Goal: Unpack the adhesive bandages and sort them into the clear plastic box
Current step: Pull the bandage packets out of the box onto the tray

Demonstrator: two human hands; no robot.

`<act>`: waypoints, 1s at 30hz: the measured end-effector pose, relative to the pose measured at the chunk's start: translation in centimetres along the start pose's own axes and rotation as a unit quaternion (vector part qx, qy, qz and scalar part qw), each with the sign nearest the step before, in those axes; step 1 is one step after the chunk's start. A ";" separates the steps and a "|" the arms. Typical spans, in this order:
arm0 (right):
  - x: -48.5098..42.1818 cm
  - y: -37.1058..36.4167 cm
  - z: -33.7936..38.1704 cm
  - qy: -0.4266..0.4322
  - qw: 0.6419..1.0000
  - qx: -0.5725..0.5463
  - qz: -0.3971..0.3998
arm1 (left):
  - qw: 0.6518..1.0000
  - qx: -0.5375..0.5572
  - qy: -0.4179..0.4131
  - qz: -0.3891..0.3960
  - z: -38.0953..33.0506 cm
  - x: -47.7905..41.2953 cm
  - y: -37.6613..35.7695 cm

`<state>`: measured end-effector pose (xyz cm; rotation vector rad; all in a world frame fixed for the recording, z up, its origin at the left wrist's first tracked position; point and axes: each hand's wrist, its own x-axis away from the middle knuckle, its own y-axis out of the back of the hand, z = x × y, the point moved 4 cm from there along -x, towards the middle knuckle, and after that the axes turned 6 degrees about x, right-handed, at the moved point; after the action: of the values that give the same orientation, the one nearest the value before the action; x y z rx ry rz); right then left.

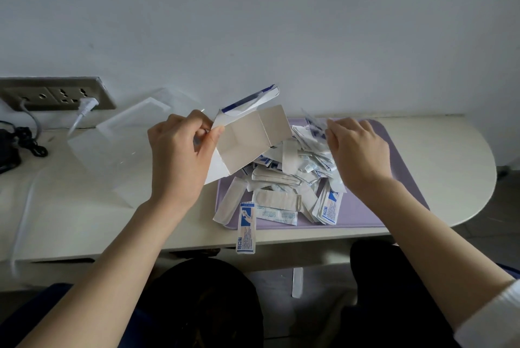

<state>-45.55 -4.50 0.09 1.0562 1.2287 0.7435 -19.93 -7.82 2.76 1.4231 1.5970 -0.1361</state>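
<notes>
The left hand (180, 156) pinches an opened white-and-blue cardboard carton (247, 139) by its flap, tilted above the left edge of a lilac rectangular mat (399, 179). The right hand (357, 150) grips a few blurred blue-printed wrappers (315, 125) between its fingertips over the mat's far edge. A heap of white paper-wrapped adhesive bandages (284, 187) covers the mat's left half, 1 strip (246, 228) overhanging the cream table's (439, 156) near edge. The clear plastic box (118, 148) sits on the table's left part, beside a grey wall socket (53, 94).
</notes>
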 end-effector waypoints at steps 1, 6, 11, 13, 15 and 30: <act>0.0 -0.2 0.2 0.012 1.000 -0.014 0.011 | 1.000 0.000 0.001 0.001 0.0 0.0 0.0; 0.3 -1.3 1.5 0.061 0.994 -0.039 0.086 | 1.000 -0.001 -0.001 0.003 0.0 0.2 0.1; 1.3 -1.5 4.4 0.145 0.976 -0.084 0.136 | 1.000 0.005 0.017 0.005 0.0 0.5 1.0; 2.1 -2.0 6.3 0.206 0.961 -0.072 0.168 | 0.999 0.016 0.041 0.009 0.0 0.8 1.7; 2.9 -2.5 8.1 0.252 0.945 -0.062 0.198 | 0.996 0.041 0.074 0.011 0.2 1.0 2.5; 5.4 -4.2 14.3 0.350 0.891 -0.047 0.285 | 0.945 0.150 0.289 0.003 5.1 5.2 10.5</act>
<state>-30.80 -4.47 -5.79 1.1151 1.4620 1.7378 -7.77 -3.99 1.54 1.8151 2.1151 0.0528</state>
